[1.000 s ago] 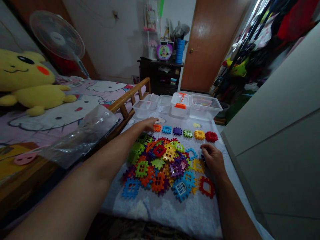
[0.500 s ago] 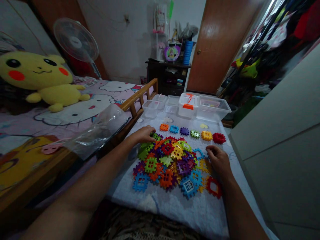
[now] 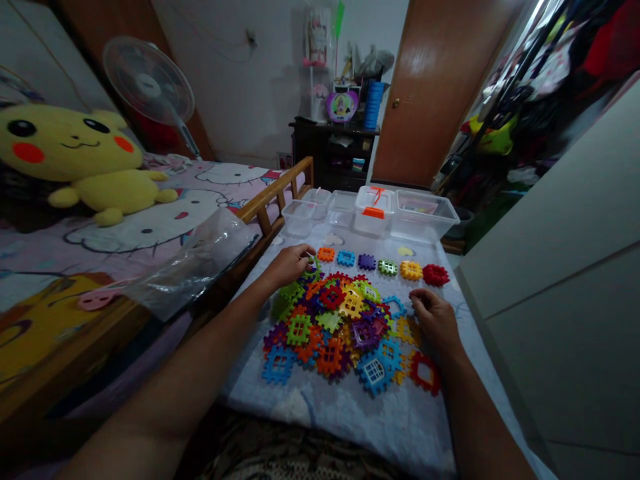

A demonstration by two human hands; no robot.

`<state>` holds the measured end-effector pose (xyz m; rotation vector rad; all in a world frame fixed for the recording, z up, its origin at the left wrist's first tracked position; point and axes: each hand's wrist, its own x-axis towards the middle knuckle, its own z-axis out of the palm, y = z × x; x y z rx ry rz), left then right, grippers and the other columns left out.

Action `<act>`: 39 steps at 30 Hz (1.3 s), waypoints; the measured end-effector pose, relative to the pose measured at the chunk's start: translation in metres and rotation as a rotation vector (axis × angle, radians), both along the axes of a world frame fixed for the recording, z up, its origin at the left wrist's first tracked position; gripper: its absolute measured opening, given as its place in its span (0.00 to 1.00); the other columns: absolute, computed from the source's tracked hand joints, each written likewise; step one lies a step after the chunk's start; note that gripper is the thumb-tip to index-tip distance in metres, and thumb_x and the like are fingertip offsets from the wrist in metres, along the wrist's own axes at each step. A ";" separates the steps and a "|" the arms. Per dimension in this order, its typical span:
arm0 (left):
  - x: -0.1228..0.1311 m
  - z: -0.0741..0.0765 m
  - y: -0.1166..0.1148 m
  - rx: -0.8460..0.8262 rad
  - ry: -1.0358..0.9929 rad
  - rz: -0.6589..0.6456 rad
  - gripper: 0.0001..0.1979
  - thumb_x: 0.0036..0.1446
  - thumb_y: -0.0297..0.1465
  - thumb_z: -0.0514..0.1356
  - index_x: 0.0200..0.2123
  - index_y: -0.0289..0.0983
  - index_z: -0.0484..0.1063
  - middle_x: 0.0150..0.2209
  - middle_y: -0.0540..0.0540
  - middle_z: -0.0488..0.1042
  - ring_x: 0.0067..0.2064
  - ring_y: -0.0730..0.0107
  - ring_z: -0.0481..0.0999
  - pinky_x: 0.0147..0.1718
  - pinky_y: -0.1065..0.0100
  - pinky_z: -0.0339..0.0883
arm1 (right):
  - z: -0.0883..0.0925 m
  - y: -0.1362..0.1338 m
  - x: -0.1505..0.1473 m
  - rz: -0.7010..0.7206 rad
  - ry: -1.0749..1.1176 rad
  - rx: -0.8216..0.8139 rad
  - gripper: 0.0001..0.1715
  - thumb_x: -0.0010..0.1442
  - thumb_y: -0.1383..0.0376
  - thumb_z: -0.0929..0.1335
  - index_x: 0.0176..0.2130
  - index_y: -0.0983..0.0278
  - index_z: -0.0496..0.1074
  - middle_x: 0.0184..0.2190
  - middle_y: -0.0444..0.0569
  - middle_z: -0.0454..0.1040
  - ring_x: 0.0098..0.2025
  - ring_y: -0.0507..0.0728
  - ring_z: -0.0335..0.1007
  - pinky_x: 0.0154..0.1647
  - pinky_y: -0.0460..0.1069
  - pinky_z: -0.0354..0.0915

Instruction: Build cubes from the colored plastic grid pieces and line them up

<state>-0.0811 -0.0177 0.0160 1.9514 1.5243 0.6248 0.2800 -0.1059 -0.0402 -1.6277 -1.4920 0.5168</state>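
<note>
A pile of coloured plastic waffle blocks (image 3: 345,327) lies on a pale cloth (image 3: 360,413). Behind it a row of single blocks runs from orange (image 3: 326,254) through blue, purple, green and yellow to red (image 3: 436,275). My left hand (image 3: 289,265) is at the pile's far left corner, its fingers closed on a green block (image 3: 313,269) lifted just off the pile. At the pile's right edge rests my right hand (image 3: 434,315), fingers curled, beside a light blue block (image 3: 397,306); what they hold, if anything, is hidden.
Clear plastic boxes (image 3: 425,217), one with an orange latch (image 3: 372,211), stand behind the row. On the left are a wooden bed rail (image 3: 273,193), a crumpled clear bag (image 3: 200,263), a yellow plush toy (image 3: 85,160) and a fan (image 3: 147,80). A grey panel (image 3: 555,267) rises on the right.
My left hand drew back from the orange block in the row to the pile's far left corner and picked up a green block. The right hand has barely moved.
</note>
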 end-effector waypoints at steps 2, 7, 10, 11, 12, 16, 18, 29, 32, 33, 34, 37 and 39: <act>0.007 -0.002 -0.005 -0.071 -0.212 0.024 0.13 0.56 0.28 0.54 0.45 0.36 0.70 0.36 0.46 0.78 0.37 0.65 0.81 0.35 0.68 0.71 | 0.001 0.000 0.000 -0.002 -0.007 -0.010 0.18 0.55 0.53 0.65 0.34 0.64 0.76 0.31 0.52 0.78 0.31 0.58 0.71 0.34 0.52 0.66; 0.029 -0.005 -0.021 -0.215 -0.548 0.016 0.13 0.51 0.31 0.60 0.42 0.36 0.70 0.32 0.49 0.73 0.34 0.66 0.79 0.31 0.70 0.68 | 0.003 0.000 -0.002 0.001 -0.018 -0.003 0.17 0.54 0.54 0.65 0.34 0.64 0.76 0.31 0.52 0.79 0.32 0.58 0.72 0.36 0.52 0.67; 0.039 -0.007 -0.026 -0.174 -0.559 0.014 0.14 0.48 0.30 0.61 0.41 0.36 0.72 0.29 0.53 0.70 0.30 0.72 0.74 0.33 0.70 0.66 | 0.003 0.000 -0.003 0.009 -0.023 0.012 0.17 0.54 0.54 0.65 0.34 0.63 0.75 0.31 0.51 0.79 0.32 0.59 0.73 0.38 0.53 0.67; 0.042 -0.008 -0.026 -0.156 -0.546 0.017 0.14 0.47 0.29 0.61 0.41 0.36 0.72 0.28 0.54 0.69 0.29 0.74 0.72 0.33 0.71 0.64 | 0.003 0.000 -0.004 0.014 -0.022 0.012 0.17 0.54 0.54 0.65 0.34 0.63 0.75 0.31 0.51 0.79 0.33 0.59 0.73 0.38 0.53 0.67; 0.044 -0.008 -0.026 -0.142 -0.530 0.021 0.15 0.47 0.29 0.61 0.41 0.36 0.72 0.28 0.54 0.68 0.28 0.75 0.70 0.32 0.71 0.63 | 0.002 0.000 -0.004 0.020 -0.020 0.010 0.17 0.55 0.54 0.65 0.34 0.63 0.75 0.31 0.51 0.79 0.33 0.59 0.73 0.38 0.53 0.66; 0.049 -0.006 -0.027 -0.162 -0.484 0.001 0.16 0.46 0.31 0.62 0.40 0.36 0.72 0.26 0.55 0.68 0.27 0.75 0.67 0.29 0.71 0.60 | 0.002 0.000 -0.006 0.033 -0.013 0.010 0.16 0.56 0.54 0.65 0.34 0.63 0.75 0.32 0.51 0.78 0.33 0.59 0.73 0.39 0.53 0.66; 0.051 -0.003 -0.031 -0.186 -0.465 -0.036 0.16 0.46 0.33 0.63 0.41 0.35 0.72 0.28 0.53 0.69 0.28 0.73 0.69 0.29 0.71 0.61 | 0.002 -0.001 -0.007 0.042 -0.013 0.013 0.16 0.57 0.54 0.65 0.34 0.63 0.75 0.32 0.51 0.78 0.34 0.58 0.73 0.40 0.53 0.66; 0.059 0.007 -0.056 0.048 -0.093 -0.233 0.11 0.53 0.30 0.58 0.42 0.38 0.73 0.35 0.47 0.77 0.37 0.66 0.76 0.39 0.67 0.68 | 0.012 -0.011 -0.043 0.298 -0.216 0.221 0.22 0.60 0.53 0.68 0.50 0.61 0.72 0.49 0.55 0.73 0.54 0.65 0.66 0.57 0.62 0.62; 0.048 0.011 -0.061 0.101 -0.035 -0.183 0.13 0.55 0.31 0.57 0.43 0.37 0.73 0.40 0.45 0.79 0.41 0.63 0.78 0.42 0.65 0.69 | 0.018 -0.014 -0.051 0.375 -0.302 0.227 0.23 0.61 0.53 0.68 0.51 0.62 0.72 0.50 0.56 0.72 0.54 0.65 0.64 0.57 0.62 0.61; 0.043 0.012 -0.062 0.102 -0.030 -0.165 0.13 0.55 0.32 0.57 0.44 0.37 0.74 0.42 0.44 0.79 0.43 0.62 0.78 0.44 0.64 0.69 | 0.021 -0.015 -0.054 0.396 -0.327 0.225 0.23 0.61 0.53 0.69 0.51 0.62 0.72 0.50 0.56 0.72 0.54 0.65 0.64 0.57 0.62 0.61; 0.036 0.012 -0.064 0.102 -0.026 -0.147 0.14 0.55 0.33 0.57 0.44 0.36 0.74 0.43 0.43 0.79 0.44 0.61 0.78 0.45 0.63 0.69 | 0.023 -0.015 -0.056 0.415 -0.350 0.223 0.23 0.61 0.53 0.69 0.51 0.62 0.72 0.50 0.56 0.72 0.54 0.65 0.64 0.57 0.62 0.61; 0.013 0.008 -0.071 0.097 -0.013 -0.078 0.16 0.55 0.35 0.56 0.45 0.37 0.74 0.45 0.43 0.79 0.46 0.60 0.78 0.48 0.62 0.69 | 0.028 -0.014 -0.065 0.463 -0.403 0.193 0.22 0.60 0.54 0.69 0.51 0.61 0.73 0.50 0.55 0.72 0.53 0.65 0.64 0.57 0.62 0.61; -0.004 0.003 -0.077 0.082 0.001 -0.029 0.17 0.55 0.36 0.55 0.45 0.37 0.74 0.46 0.43 0.79 0.46 0.59 0.77 0.49 0.60 0.69 | 0.031 -0.011 -0.072 0.483 -0.426 0.160 0.22 0.60 0.54 0.69 0.52 0.60 0.72 0.50 0.55 0.72 0.53 0.65 0.64 0.56 0.61 0.62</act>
